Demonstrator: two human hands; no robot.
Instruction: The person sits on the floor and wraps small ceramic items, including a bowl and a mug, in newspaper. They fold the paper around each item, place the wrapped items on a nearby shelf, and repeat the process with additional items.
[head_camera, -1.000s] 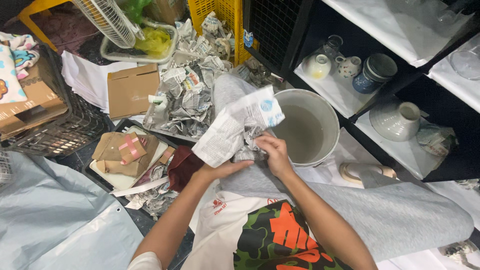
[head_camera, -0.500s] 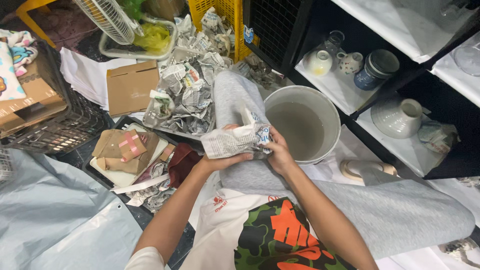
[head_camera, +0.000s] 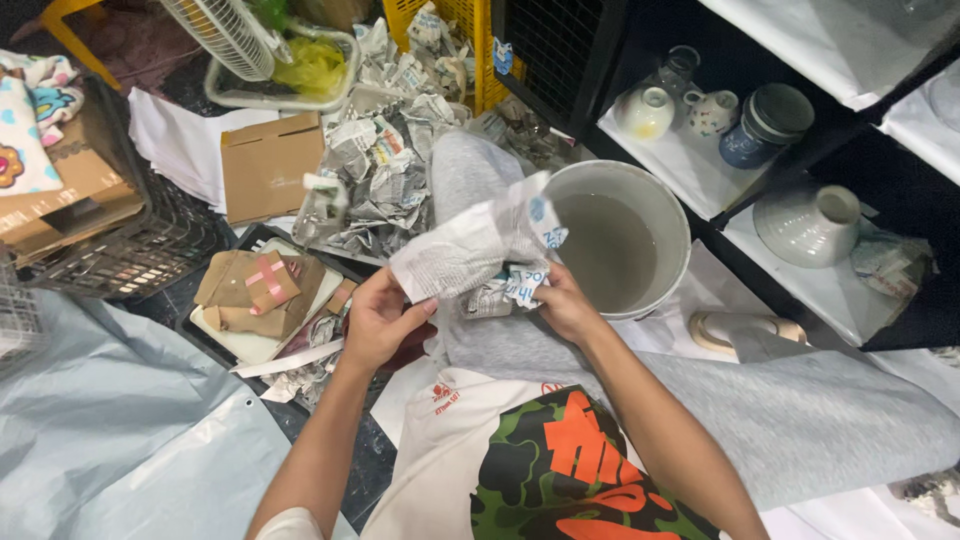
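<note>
A crumpled sheet of newspaper (head_camera: 468, 250) is held over my grey-trousered knee (head_camera: 470, 180), wrapped round something I cannot make out. My left hand (head_camera: 378, 320) grips its lower left edge and pulls a flap outwards. My right hand (head_camera: 562, 302) holds the bundled part from the right, close to the rim of a white bucket (head_camera: 660, 200) of cloudy water.
A heap of crumpled newspaper (head_camera: 385, 170) lies beyond my knee. A cardboard box (head_camera: 265, 165), a black tray with taped brown paper (head_camera: 250, 290) and a dark crate (head_camera: 150, 240) are at left. Black shelves at right hold a pale vase (head_camera: 808, 225), cups (head_camera: 645, 110) and jars (head_camera: 755, 125).
The paper was folded down tight around the bundle half a second ago; now my left hand has slid left and pulled a flap open again. The right hand stays on the bundle.
</note>
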